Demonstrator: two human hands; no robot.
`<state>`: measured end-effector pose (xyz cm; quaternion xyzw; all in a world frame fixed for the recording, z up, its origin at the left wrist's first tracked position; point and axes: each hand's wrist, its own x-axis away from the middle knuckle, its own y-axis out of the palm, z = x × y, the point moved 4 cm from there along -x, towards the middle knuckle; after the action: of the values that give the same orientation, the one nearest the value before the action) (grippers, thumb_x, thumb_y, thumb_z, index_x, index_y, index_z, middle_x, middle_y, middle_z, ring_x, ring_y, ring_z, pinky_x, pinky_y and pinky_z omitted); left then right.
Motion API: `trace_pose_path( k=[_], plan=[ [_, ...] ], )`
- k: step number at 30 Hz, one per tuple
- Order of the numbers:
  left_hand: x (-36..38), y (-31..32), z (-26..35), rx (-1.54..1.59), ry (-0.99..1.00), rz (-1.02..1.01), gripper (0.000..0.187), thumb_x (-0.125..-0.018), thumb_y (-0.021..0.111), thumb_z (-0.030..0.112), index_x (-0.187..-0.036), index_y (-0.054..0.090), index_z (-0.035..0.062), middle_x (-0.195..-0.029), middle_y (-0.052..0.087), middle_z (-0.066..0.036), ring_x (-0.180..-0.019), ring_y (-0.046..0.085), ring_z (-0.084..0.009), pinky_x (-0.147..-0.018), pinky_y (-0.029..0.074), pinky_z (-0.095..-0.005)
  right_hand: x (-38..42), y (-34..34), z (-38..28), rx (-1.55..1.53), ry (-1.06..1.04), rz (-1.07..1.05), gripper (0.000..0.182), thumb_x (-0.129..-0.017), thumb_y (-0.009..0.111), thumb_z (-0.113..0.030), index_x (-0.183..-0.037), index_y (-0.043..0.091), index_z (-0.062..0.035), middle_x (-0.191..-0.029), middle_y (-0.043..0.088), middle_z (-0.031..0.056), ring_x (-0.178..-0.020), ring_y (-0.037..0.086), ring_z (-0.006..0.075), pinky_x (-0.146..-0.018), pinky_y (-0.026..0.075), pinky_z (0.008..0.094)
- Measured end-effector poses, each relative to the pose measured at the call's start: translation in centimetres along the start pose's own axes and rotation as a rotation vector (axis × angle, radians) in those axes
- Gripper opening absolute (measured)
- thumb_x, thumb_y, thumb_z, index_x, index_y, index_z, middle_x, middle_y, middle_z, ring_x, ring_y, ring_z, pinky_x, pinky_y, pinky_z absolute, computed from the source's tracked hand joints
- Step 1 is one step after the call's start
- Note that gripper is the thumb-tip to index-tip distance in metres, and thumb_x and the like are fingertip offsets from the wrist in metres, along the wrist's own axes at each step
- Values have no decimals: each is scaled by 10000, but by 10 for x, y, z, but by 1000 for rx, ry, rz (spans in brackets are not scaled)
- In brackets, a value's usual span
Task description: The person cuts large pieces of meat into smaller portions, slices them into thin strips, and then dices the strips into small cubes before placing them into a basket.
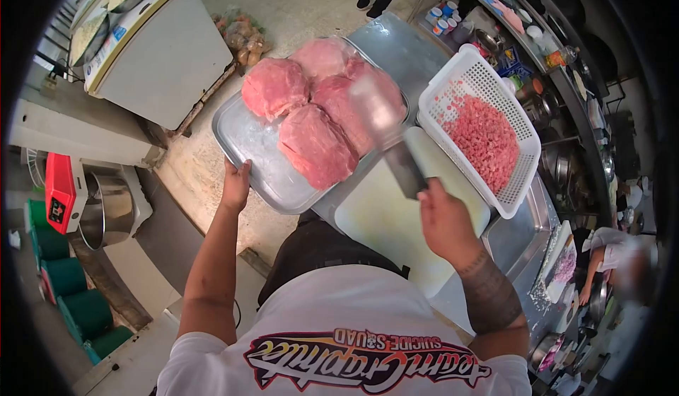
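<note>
My left hand [238, 184] is closed on the near left edge of a shallow metal tray [247, 152], thumb over the rim. Several large pieces of raw pink meat [318, 145] fill the tray's middle and far side. In my right hand [445, 219] is a cleaver [404, 172], its blade smeared by motion and overlapping the tray's right edge and the meat. Below the cleaver lies a pale cutting board [382, 216]. Diced raw meat [484, 141] sits in a white perforated basket [527, 145] right of the board.
A metal table [396, 39] stretches beyond the tray. Along the right, shelves [559, 78] hold pots, bottles and cups. Another person [612, 251] works at the far right beside a board of chopped food [564, 265]. A white freezer-like box [170, 49] stands at upper left.
</note>
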<state>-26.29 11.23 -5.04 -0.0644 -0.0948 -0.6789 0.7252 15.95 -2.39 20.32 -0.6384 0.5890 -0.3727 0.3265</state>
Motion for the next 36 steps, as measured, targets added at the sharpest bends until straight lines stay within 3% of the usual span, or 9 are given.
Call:
trace_pose_path(
  k=[6,8,16,20,22,24,27,32,36],
  plan=[
    [4,1,3,-10,-19,11,670,-1072,538,57,-1652,204,39,-1527,516,-147,-1358,528,-245,-1166,405,-375,22,-11,-1,-589,-90,337,151,-1063,544,-113,-1125,498,16,-760,659,244,-718,680,445,-613,526,511],
    [6,2,1,-23,4,7,657,-1074,545,71,-1646,224,41,-1527,516,-145,-1364,524,-244,-1162,410,-376,-3,48,32,230,-131,-114,173,-1051,533,-126,-1131,493,22,-775,668,244,-739,685,443,-636,526,535],
    [4,2,8,-133,2,53,729,-1046,623,106,-1645,216,13,-1553,497,-177,-1410,498,-269,-1175,404,-369,-19,41,22,266,-3,-333,189,-996,537,-97,-1126,498,34,-816,704,242,-786,707,455,-723,550,563],
    [35,52,96,-851,737,417,641,-893,739,38,-1491,508,34,-1466,551,-233,-1333,554,-414,-1148,419,-511,-15,44,18,303,37,-374,215,-958,554,-73,-1128,496,44,-813,705,246,-779,713,444,-700,565,542],
    [46,123,118,-757,1008,117,430,-849,757,67,-1272,683,48,-1391,578,-248,-1306,551,-455,-1136,411,-573,-13,49,24,295,52,-399,211,-999,560,-107,-1127,467,32,-820,693,259,-801,703,451,-713,548,566],
    [56,198,140,-568,986,-407,331,-875,787,281,-1109,736,52,-1256,640,-201,-1275,572,-422,-1124,425,-561,-12,51,25,298,56,-412,230,-994,562,-103,-1147,468,41,-817,693,257,-794,703,447,-701,547,563],
    [74,278,134,-584,1289,-562,422,-934,712,460,-1017,763,49,-1101,702,-161,-1101,660,-371,-1018,490,-506,-15,48,24,288,36,-402,288,-954,564,-71,-1192,501,79,-799,703,240,-753,712,434,-661,558,538],
    [62,307,118,-777,1128,-692,469,-964,658,504,-709,723,116,-730,709,-73,-686,685,-296,-716,539,-433,-15,56,52,132,-11,-354,248,-1006,577,-104,-1185,555,66,-781,694,228,-674,698,407,-610,546,527],
    [52,334,116,-915,1024,-731,574,-1025,565,529,-675,742,111,-666,699,-102,-626,691,-313,-635,540,-441,-47,21,45,-240,389,-637,166,-1027,619,-146,-1103,625,0,-732,662,164,-560,655,290,-552,533,435]
  ],
)
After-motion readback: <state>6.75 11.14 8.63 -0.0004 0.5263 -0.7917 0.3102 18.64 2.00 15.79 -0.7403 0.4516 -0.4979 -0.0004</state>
